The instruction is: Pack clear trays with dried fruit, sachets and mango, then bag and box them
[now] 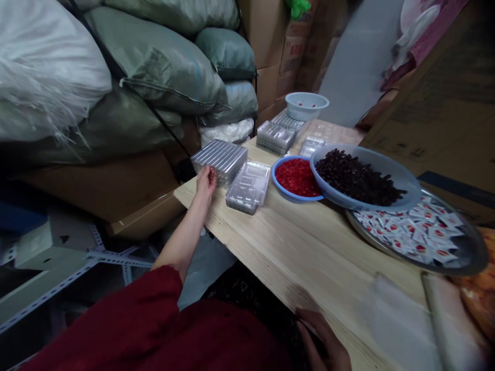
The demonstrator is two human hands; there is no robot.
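Note:
My left hand point(207, 180) is closed at the near side of a stack of clear ribbed plastic trays point(220, 157), its fingers curled; whether they grip the stack or anything else is too small to tell. Just right of it lies a smaller pile of clear compartment cases point(248, 186). My right hand point(323, 340) is at the table's near edge at the bottom, blurred and partly cut off. A blue bowl of red pieces point(297, 178) and a larger translucent bowl of dark pieces point(359, 178) stand further right. Small white packets point(413, 229) fill a round metal tray point(474, 252).
The wooden table point(301, 242) also bears more clear cases point(275, 136) and a pale blue bowl point(307, 105) at the back. Full sacks point(154, 67) are piled at the left. Cardboard boxes point(266, 36) rise behind, and a large carton point(444, 113) stands at the right.

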